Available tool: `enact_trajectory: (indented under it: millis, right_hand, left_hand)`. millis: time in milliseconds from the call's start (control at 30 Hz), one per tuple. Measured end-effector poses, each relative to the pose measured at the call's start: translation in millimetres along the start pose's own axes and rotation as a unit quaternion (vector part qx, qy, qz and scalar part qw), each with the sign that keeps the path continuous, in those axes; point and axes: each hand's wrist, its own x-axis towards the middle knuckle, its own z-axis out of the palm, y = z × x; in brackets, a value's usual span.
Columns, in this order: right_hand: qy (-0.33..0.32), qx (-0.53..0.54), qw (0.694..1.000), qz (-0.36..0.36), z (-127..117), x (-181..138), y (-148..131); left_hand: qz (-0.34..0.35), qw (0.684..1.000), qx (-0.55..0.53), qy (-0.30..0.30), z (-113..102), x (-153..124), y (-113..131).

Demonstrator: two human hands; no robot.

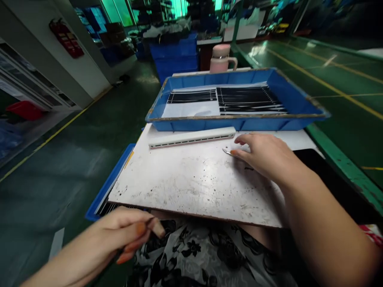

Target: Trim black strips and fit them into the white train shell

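My left hand [127, 233] hovers by the near left edge of the white work board [179, 175], above my lap. Its fingers are curled together, with a tan wrap on one fingertip; whatever they hold is hidden. My right hand [266, 155] is over the right part of the board, thumb and forefinger apart. Under its thumb shows the pointed tip of a small metal tool [226, 152], mostly covered by the hand. Just beyond lies a long white slotted bar [193, 137], a row of dark slots along its near side.
Behind the bar stands a blue tray [239, 123] with black strips [245, 99] on white sheets. A pink mug [220, 59] is behind it. Another blue tray [110, 179] sits low at left. A black surface [329, 175] and green rail [344, 175] lie right.
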Motion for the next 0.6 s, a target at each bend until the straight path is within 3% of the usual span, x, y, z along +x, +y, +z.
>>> enact_trajectory:
  millis: [100,233,367,500,600]
  right_hand:
    - [-0.026,-0.092,0.995,-0.008,19.8,-6.9,13.3]
    - [-0.017,-0.126,0.990,-0.059,30.9,-23.9,15.0]
    - [0.003,-0.079,0.990,-0.115,32.9,-64.5,-16.0]
    - [-0.019,0.039,0.984,-0.175,46.4,-105.3,-50.4]
    - [-0.036,0.066,0.979,-0.189,58.2,-119.2,-59.5]
  left_hand:
    - [-0.078,0.995,-0.054,-0.039,20.4,22.3,-25.5]
    - [-0.064,0.990,-0.118,-0.038,34.3,47.1,-43.0]
    - [-0.076,0.983,-0.169,-0.013,41.1,60.7,-54.5]
    - [-0.092,0.975,-0.203,-0.001,43.2,63.3,-59.7]
    - [-0.103,0.971,-0.218,0.000,43.0,64.0,-57.2]
